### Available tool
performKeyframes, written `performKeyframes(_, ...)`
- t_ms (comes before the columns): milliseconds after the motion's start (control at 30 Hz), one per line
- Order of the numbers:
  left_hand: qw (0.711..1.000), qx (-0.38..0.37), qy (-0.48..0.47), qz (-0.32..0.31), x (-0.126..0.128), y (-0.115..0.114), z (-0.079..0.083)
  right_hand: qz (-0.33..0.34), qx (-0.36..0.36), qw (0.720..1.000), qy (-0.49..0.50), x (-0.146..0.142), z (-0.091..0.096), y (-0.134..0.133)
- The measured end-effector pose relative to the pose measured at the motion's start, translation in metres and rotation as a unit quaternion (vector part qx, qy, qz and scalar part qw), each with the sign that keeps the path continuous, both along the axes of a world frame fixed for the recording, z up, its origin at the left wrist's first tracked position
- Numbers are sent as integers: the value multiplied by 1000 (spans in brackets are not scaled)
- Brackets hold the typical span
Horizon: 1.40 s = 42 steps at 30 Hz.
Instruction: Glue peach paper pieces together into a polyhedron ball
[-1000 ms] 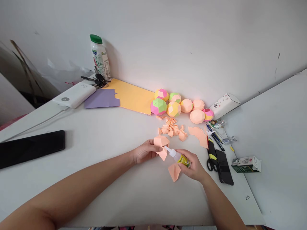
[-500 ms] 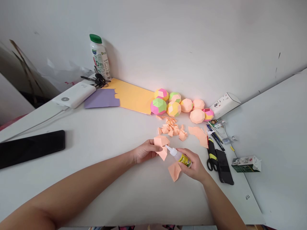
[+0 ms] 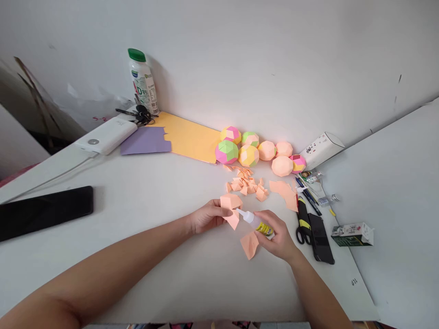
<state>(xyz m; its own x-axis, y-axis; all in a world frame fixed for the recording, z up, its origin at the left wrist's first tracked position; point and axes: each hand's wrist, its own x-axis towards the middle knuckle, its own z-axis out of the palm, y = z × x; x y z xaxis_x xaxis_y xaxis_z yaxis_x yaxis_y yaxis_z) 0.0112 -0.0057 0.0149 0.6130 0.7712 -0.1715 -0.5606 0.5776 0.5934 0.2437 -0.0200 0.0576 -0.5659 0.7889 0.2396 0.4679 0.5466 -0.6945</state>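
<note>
My left hand [image 3: 206, 216] pinches a folded peach paper piece [image 3: 230, 204] just above the white table [image 3: 144, 256]. My right hand [image 3: 277, 235] grips a small glue bottle [image 3: 255, 222] with a yellow label, its white nozzle touching the peach piece. A second peach paper scrap [image 3: 249, 244] hangs from under my right fingers. A heap of small folded peach units [image 3: 246, 184] lies just beyond my hands.
Several paper balls [image 3: 255, 153] line the wall, with yellow card [image 3: 188, 135] and purple paper [image 3: 147, 140] to their left. A black phone [image 3: 43, 211], power bank [image 3: 107, 135], keys and bottle [image 3: 142, 82] sit left. Scissors [image 3: 302, 221], pens and small boxes lie right.
The glue bottle's nozzle has shifted slightly along the peach piece; my right hand turned a little. The left hand holds still.
</note>
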Motion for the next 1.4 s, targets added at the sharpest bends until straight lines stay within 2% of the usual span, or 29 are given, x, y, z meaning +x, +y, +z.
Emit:
performKeyframes(133, 1000, 15, -4, 6, 0, 0, 0, 4, -9, 1000, -14, -1, 0, 0)
performKeyframes(333, 1000, -1, 6, 8, 1, 1, -2, -9, -16, 1000, -24, 0, 0, 1)
performKeyframes(533, 1000, -8, 4, 11, 1, 1, -3, -21, 6, 1000, -16, 1, -2, 2)
performKeyframes(733, 1000, -7, 0, 2, 1, 1, -2, -40, 54, 998, 12, 1, -3, 3)
performKeyframes(967, 1000, -3, 7, 2, 1, 1, -1, -90, 160, 983, 26, 3, 0, 3)
performKeyframes(1167, 1000, 0, 7, 1, 0, 0, 1, -33, 99, 995, 4, 1, -2, 0)
performKeyframes(1400, 1000, 15, -2, -3, 0, 1, -1, -11, 11, 1000, -6, -5, -6, -4)
